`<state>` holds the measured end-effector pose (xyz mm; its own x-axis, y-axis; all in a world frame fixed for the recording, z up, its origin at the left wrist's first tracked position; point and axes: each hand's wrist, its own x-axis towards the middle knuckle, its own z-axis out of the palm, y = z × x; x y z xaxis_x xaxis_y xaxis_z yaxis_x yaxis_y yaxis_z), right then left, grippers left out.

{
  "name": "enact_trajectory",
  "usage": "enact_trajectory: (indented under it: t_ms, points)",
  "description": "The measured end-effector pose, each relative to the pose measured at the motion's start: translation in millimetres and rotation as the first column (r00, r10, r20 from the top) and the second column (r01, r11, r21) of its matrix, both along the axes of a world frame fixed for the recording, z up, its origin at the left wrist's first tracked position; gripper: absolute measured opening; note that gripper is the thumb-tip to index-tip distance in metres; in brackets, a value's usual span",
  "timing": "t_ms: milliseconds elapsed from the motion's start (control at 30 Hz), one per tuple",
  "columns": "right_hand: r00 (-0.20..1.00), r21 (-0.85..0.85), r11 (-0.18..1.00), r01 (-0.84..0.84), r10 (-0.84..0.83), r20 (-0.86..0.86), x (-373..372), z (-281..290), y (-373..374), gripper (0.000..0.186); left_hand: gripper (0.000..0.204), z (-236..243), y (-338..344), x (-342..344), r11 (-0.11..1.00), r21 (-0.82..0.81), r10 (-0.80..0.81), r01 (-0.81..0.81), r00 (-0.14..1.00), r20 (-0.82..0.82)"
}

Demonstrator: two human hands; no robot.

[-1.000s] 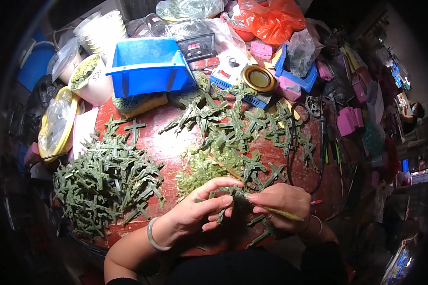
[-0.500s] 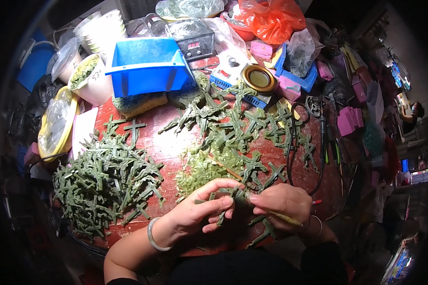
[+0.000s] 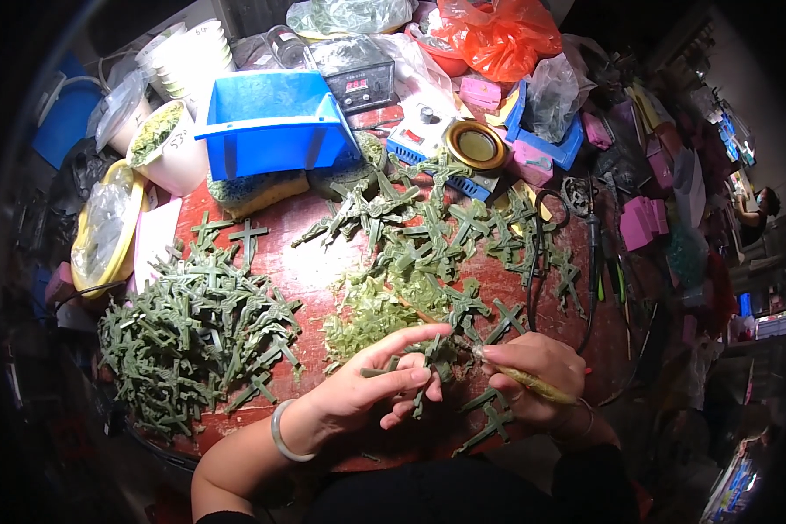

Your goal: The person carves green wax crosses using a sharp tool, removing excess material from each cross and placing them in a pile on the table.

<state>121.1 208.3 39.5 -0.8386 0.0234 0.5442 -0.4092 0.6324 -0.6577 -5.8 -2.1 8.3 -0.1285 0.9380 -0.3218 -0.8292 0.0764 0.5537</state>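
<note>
At near table edge (image 3: 358, 457); left grip (image 3: 371, 384) pinching green cross (image 3: 437, 351); right grip (image 3: 543, 362) clasping yellowish tool (image 3: 537, 384); slight gap between

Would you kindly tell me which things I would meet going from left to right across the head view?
Blue bucket → large heap of green crosses → left hand holding a green cross → right hand holding a slim tool → pink stack → person in the background.

Crosses (image 3: 196, 336) near the surface's (image 3: 279, 224) left edge were dull green; the surface was blotchy red, the bin (image 3: 275, 148) blue.
</note>
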Motion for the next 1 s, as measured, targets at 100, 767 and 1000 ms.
enact_trajectory:
  t_ms: [100, 767, 1000]
  points:
    - [0.999, 0.046, 0.998, -0.041, 0.042, -0.007, -2, 2, 0, 0.033, 0.048, -6, -1, 0, 0.999, 0.019, -0.049, 0.050, 0.998, -0.046]
    - [0.996, 0.094, 0.992, -0.079, 0.075, 0.041, -5, -3, -3, 0.028, 0.045, -2, -1, 4, 0.997, -0.015, -0.078, 0.077, 0.985, -0.154]
    - [0.988, 0.052, 0.988, -0.147, 0.145, 0.049, -3, 1, -1, 0.031, 0.044, -2, 1, 4, 0.996, -0.025, -0.091, 0.088, 0.972, -0.218]
